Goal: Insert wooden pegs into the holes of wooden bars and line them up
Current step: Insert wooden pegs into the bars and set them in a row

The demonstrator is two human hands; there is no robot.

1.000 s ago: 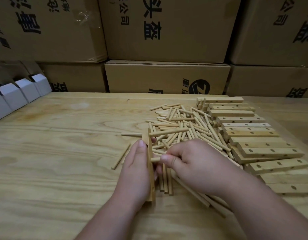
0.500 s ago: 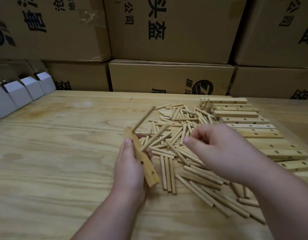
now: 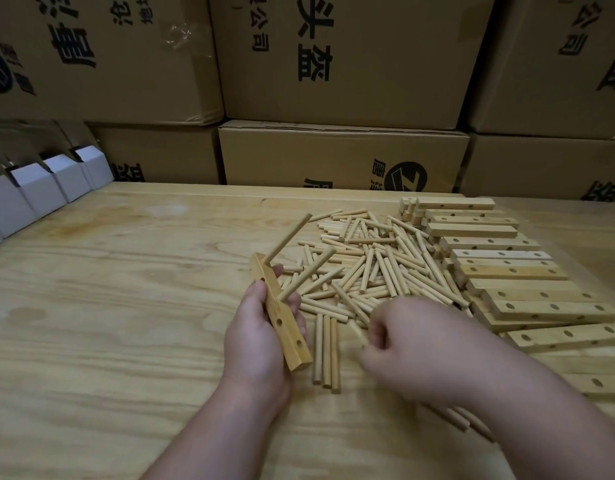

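From the head view, my left hand (image 3: 261, 344) grips one bar (image 3: 282, 317) above the table (image 3: 108, 323). Two pegs (image 3: 308, 273) are in, two holes still open. My right hand (image 3: 420, 344) curls over the peg pile (image 3: 368, 268); I cannot tell if it holds one. About twelve bars (image 3: 507, 271) wait.

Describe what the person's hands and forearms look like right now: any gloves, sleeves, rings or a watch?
Both hands are bare: no gloves on the left hand or the right hand. No rings show on the visible fingers, and neither wrist carries a watch or band. Both forearms are uncovered as far as the bottom edge of the head view, so no sleeve shows. The right hand is slightly motion-blurred, so fine detail there is uncertain.
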